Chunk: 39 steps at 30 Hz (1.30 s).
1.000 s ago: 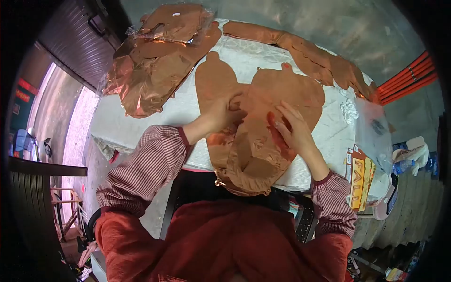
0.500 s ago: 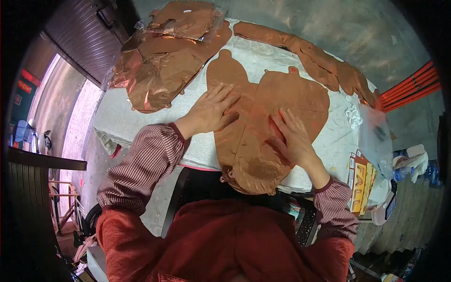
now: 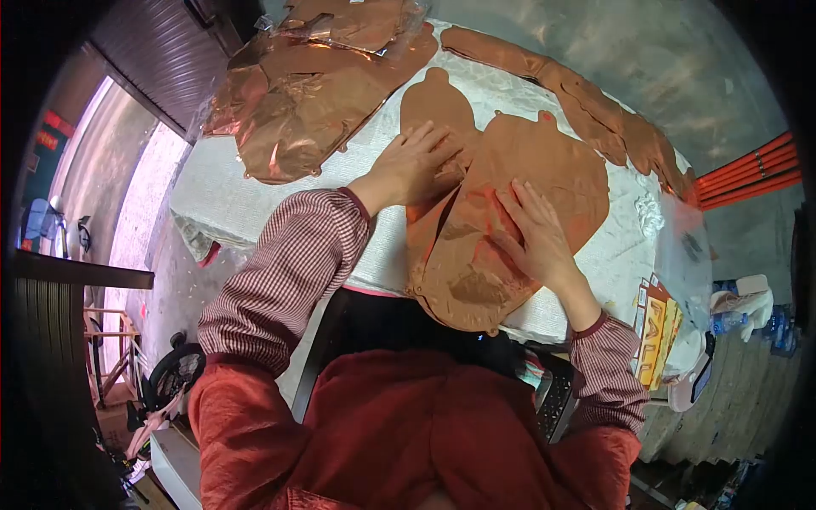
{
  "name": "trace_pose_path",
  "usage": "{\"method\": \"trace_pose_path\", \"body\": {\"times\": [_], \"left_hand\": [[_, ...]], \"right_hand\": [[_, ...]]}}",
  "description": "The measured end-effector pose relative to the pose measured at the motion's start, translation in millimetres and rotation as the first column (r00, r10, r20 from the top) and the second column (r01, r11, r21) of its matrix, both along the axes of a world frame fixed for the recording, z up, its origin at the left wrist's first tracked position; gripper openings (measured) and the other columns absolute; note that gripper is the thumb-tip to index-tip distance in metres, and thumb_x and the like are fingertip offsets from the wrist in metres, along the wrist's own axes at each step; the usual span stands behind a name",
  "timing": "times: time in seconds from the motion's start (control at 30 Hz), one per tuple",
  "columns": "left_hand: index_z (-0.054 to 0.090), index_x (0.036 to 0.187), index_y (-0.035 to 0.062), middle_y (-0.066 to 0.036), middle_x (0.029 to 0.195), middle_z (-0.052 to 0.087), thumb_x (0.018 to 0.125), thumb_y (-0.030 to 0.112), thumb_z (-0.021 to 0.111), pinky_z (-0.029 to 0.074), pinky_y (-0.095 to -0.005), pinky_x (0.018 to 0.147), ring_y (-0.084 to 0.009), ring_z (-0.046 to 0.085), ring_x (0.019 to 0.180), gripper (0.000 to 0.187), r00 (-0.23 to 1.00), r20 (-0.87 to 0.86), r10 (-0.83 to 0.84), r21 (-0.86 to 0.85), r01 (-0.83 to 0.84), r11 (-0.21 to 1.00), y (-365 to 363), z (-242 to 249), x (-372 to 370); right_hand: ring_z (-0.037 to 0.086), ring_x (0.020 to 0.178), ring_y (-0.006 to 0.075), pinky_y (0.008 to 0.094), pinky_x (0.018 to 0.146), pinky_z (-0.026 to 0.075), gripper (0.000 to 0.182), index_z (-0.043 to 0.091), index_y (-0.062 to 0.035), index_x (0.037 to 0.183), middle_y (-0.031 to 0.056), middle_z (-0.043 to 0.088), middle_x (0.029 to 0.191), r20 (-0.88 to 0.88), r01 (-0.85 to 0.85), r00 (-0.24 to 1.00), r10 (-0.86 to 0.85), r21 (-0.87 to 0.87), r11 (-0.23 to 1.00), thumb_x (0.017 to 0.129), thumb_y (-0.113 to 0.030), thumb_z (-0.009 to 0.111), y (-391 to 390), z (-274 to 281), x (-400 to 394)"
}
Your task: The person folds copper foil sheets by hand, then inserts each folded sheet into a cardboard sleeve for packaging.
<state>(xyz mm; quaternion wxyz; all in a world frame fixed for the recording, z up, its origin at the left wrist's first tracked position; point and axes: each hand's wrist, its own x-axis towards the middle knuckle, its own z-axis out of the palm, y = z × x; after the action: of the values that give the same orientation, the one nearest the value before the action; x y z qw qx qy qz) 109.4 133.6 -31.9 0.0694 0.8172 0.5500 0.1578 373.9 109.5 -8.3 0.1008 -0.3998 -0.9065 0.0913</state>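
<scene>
Flat copper-coloured foil balloons [image 3: 552, 166] lie overlapping in front of me on the white covered table. My left hand [image 3: 414, 166] rests open on the left part of the foil, below a rounded lobe [image 3: 436, 102], fingers stretched out. My right hand [image 3: 537, 234] lies open on the larger right part, fingers pointing away from me. The foil is creased between and under the hands, and a dark gap shows along a fold beside my left hand. The rounded near end of the foil hangs over the table's front edge.
A pile of copper foil balloons [image 3: 297, 127], partly in clear plastic, lies at the far left. More foil [image 3: 586, 110] runs along the far right edge. Yellow printed packets [image 3: 654, 336] sit at the right. Orange-red poles [image 3: 748, 174] stand beyond the table [image 3: 212, 191].
My left hand has moved slightly away and to the right on the foil. A fold gap has opened beside it. My right hand stays on the foil, and the view has shifted a little.
</scene>
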Motion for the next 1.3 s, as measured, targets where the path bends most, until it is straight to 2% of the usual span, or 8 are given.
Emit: {"method": "trace_pose_path", "body": {"times": [0.03, 0.1, 0.2, 0.33, 0.47, 0.7, 0.93, 1.3], "left_hand": [[0.043, 0.136, 0.0158, -0.012, 0.143, 0.036, 0.088, 0.046, 0.055, 0.025, -0.0457, 0.109, -0.0345, 0.028, 0.136, 0.058, 1.000, 0.000, 0.001, -0.002, -0.001, 1.000, -0.2, -1.7, -0.9], [0.043, 0.137, 0.0168, -0.013, 0.142, 0.039, 0.088, 0.043, 0.058, 0.033, -0.0450, 0.104, -0.0364, 0.033, 0.134, 0.057, 1.000, -0.027, 0.002, 0.089, 0.000, 0.996, 0.0, -4.2, -1.2], [0.048, 0.133, 0.0143, -0.015, 0.141, 0.040, 0.087, 0.045, 0.056, 0.026, -0.0453, 0.109, -0.0348, 0.028, 0.136, 0.056, 1.000, 0.028, -0.002, 0.095, -0.001, 0.995, -4.2, -3.3, -6.7], [0.049, 0.132, 0.0129, -0.016, 0.140, 0.040, 0.087, 0.045, 0.057, 0.026, -0.0453, 0.108, -0.0355, 0.029, 0.136, 0.056, 0.999, 0.002, 0.042, 0.106, -0.042, 0.993, -12.0, 1.6, -7.7], [0.050, 0.129, 0.0099, -0.017, 0.140, 0.040, 0.088, 0.042, 0.056, 0.027, -0.0452, 0.108, -0.0368, 0.032, 0.134, 0.053, 1.000, -0.012, -0.022, 0.154, 0.024, 0.988, -6.7, 4.1, -10.3], [0.044, 0.132, 0.0104, -0.017, 0.139, 0.041, 0.090, 0.042, 0.054, 0.029, -0.0457, 0.107, -0.0385, 0.034, 0.132, 0.054, 0.999, 0.046, -0.025, 0.132, 0.019, 0.991, -9.3, -0.5, -7.1], [0.045, 0.131, 0.0109, -0.016, 0.138, 0.043, 0.090, 0.044, 0.054, 0.030, -0.0454, 0.106, -0.0380, 0.035, 0.132, 0.054, 0.999, 0.043, -0.013, 0.166, 0.006, 0.986, -9.0, -4.1, -6.5], [0.049, 0.126, 0.0101, -0.016, 0.134, 0.045, 0.082, 0.054, 0.061, 0.030, -0.0450, 0.106, -0.0395, 0.036, 0.131, 0.063, 0.999, 0.054, 0.005, 0.144, -0.013, 0.989, -12.8, 3.6, -2.7]], "right_hand": [[0.028, 0.137, 0.0347, 0.0436, 0.112, 0.022, 0.058, 0.043, -0.0107, 0.139, 0.0192, 0.033, 0.146, -0.004, 0.002, 1.000, -0.002, 0.010, 1.000, 0.088, -0.033, 0.061, -0.8, -0.3, -0.2], [0.028, 0.137, 0.0348, 0.0435, 0.112, 0.022, 0.058, 0.044, -0.0105, 0.138, 0.0194, 0.033, 0.146, -0.006, 0.004, 1.000, -0.003, 0.020, 1.000, 0.088, -0.034, 0.060, -3.4, 0.0, -0.6], [0.028, 0.137, 0.0346, 0.0440, 0.112, 0.022, 0.059, 0.043, -0.0108, 0.139, 0.0193, 0.033, 0.146, 0.011, 0.050, 0.999, -0.050, -0.005, 0.999, 0.088, -0.035, 0.060, -7.8, 2.8, -6.0], [0.026, 0.138, 0.0339, 0.0453, 0.112, 0.019, 0.061, 0.041, -0.0109, 0.140, 0.0194, 0.032, 0.147, 0.043, 0.050, 0.998, -0.049, -0.033, 0.998, 0.088, -0.039, 0.059, -13.3, 7.1, -10.9], [0.025, 0.139, 0.0332, 0.0458, 0.113, 0.018, 0.063, 0.040, -0.0102, 0.140, 0.0192, 0.031, 0.148, 0.046, 0.058, 0.997, -0.055, -0.055, 0.997, 0.089, -0.042, 0.058, -13.8, 8.1, -14.7], [0.026, 0.139, 0.0334, 0.0463, 0.112, 0.020, 0.064, 0.041, -0.0082, 0.139, 0.0199, 0.032, 0.147, 0.027, 0.030, 0.999, -0.029, -0.037, 0.999, 0.087, -0.041, 0.059, -17.8, 9.9, -19.9], [0.028, 0.137, 0.0339, 0.0465, 0.111, 0.022, 0.064, 0.042, -0.0077, 0.138, 0.0199, 0.034, 0.145, 0.013, 0.018, 1.000, -0.018, -0.019, 1.000, 0.085, -0.038, 0.063, -21.5, 9.6, -22.8], [0.028, 0.138, 0.0334, 0.0457, 0.111, 0.022, 0.064, 0.042, -0.0072, 0.138, 0.0198, 0.034, 0.146, 0.022, 0.013, 1.000, -0.012, -0.021, 1.000, 0.085, -0.038, 0.063, -22.8, 9.6, -22.6]]}}
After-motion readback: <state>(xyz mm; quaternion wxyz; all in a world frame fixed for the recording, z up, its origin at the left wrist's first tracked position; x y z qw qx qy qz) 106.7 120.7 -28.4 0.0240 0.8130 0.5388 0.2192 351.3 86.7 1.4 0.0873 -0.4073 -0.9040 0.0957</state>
